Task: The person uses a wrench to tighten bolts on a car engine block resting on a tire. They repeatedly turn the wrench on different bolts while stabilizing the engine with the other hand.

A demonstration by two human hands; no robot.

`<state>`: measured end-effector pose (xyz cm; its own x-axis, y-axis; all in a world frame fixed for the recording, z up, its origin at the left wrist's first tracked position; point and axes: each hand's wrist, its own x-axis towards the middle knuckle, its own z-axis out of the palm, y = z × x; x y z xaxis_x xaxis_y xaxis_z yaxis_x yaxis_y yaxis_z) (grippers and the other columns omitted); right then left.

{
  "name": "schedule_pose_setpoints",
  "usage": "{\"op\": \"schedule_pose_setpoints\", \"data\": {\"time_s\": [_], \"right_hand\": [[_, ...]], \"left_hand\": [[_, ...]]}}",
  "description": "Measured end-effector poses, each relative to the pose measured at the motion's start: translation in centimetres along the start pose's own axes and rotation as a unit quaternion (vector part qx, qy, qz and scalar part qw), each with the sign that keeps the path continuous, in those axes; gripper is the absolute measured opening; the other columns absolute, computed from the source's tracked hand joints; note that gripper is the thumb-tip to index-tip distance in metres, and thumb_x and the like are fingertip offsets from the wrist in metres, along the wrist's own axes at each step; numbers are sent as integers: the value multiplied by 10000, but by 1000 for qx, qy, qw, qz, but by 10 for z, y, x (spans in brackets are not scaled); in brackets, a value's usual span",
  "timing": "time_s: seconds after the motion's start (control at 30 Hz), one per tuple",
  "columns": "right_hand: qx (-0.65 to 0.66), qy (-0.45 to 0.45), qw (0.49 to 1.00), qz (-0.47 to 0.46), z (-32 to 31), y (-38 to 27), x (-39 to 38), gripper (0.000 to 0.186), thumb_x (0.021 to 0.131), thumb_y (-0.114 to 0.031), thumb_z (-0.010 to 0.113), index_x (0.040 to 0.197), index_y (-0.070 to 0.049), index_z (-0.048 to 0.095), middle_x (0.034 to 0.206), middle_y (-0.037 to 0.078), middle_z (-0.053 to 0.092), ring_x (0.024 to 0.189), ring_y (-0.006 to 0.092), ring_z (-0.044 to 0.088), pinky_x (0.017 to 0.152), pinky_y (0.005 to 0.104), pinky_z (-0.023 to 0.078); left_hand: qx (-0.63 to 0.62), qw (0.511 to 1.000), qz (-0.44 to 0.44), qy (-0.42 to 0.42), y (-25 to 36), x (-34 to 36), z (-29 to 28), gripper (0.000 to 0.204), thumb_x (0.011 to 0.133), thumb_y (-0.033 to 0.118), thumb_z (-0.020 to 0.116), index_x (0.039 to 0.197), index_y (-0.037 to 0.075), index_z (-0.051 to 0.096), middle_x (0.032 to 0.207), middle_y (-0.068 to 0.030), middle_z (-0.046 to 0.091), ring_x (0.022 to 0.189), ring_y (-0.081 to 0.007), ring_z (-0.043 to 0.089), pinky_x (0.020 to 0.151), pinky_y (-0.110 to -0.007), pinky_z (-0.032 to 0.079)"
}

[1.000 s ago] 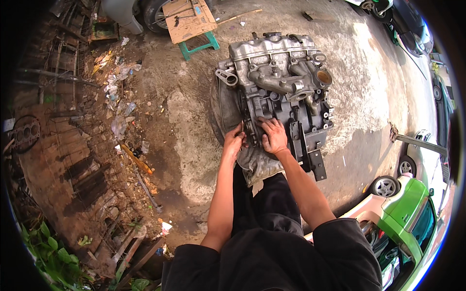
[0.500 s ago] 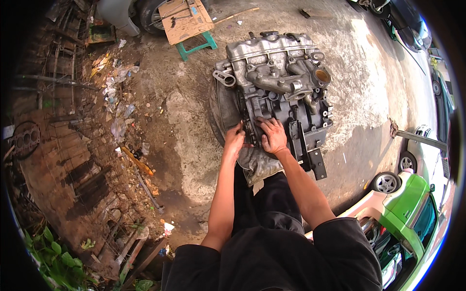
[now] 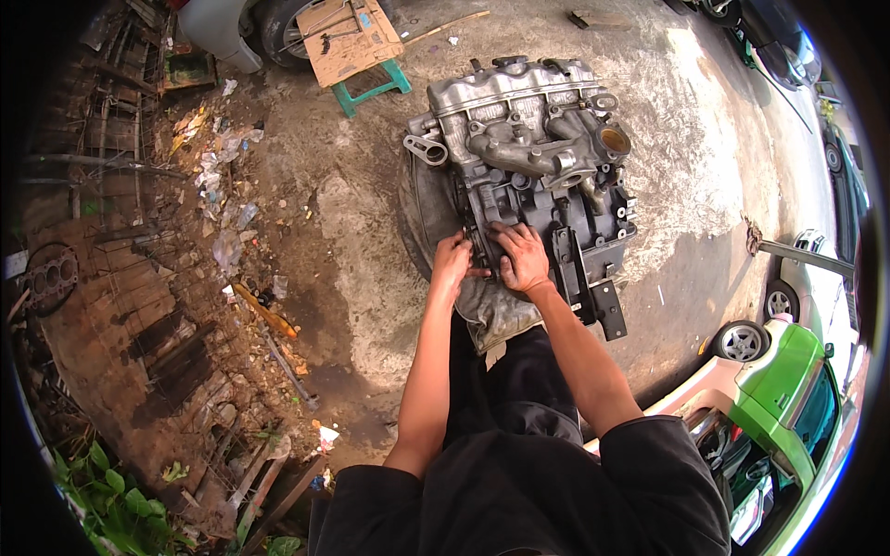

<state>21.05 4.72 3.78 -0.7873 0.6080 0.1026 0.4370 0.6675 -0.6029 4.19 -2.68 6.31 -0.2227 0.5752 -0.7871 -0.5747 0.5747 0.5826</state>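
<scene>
A grey metal engine (image 3: 519, 107) lies in front of me, a ribbed cover on its far side and a pipe-like manifold (image 3: 519, 153) across its middle. At its near left edge, my left hand (image 3: 451, 261) has its fingers bent in against the side, with the thumb pointing right. What those fingers pinch is too small and dark to make out. Close by on the right, my right hand (image 3: 523, 259) rests on the engine's dark lower part, fingers stretched over it and thumb apart. A black metal bracket (image 3: 607, 310) sticks out at the near right.
Under the engine's left and near sides is a dark round tyre-like support (image 3: 417, 218). A green stool with a cardboard top (image 3: 357, 56) holds tools beyond it. Rubbish and boards (image 3: 222, 241) litter the left ground; a green car (image 3: 788, 380) stands at right.
The view has shifted very slightly. My left hand's fingers have moved a little at the engine's edge; the right hand stays in place.
</scene>
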Motion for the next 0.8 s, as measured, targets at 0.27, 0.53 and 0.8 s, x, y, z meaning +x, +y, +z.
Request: {"op": "schedule_pose_setpoints", "data": {"time_s": [0.27, 0.53, 0.8], "right_hand": [[-2, 3, 1000, -4, 1, 0, 0, 498, 743, -268, 544, 1190, -66, 631, 1393, 76, 586, 1152, 323, 544, 1040, 486, 409], [-3, 7, 1000, -9, 0, 0, 1, 484, 742, -267, 542, 1166, -53, 633, 1393, 82, 586, 1143, 326, 544, 1018, 478, 417], [-6, 8, 1000, -3, -1, -1, 1, 503, 828, -372, 477, 1192, -66, 643, 1376, 84, 603, 1140, 333, 562, 1020, 482, 412]], "left_hand": [[-60, 998, -25, 8, 4, -2, -7, 218, 992, 120, 445, 1086, -13, 589, 702, 5, 482, 527, -99, 461, 488, -363, 598], [-101, 994, -35, -7, 10, -2, -14, 143, 975, 123, 460, 853, 78, 520, 666, -2, 496, 497, -108, 462, 428, -350, 539], [-122, 992, -42, 3, 12, -5, -6, 128, 959, 117, 462, 850, 91, 524, 656, 9, 486, 493, -105, 449, 440, -336, 496]]}}
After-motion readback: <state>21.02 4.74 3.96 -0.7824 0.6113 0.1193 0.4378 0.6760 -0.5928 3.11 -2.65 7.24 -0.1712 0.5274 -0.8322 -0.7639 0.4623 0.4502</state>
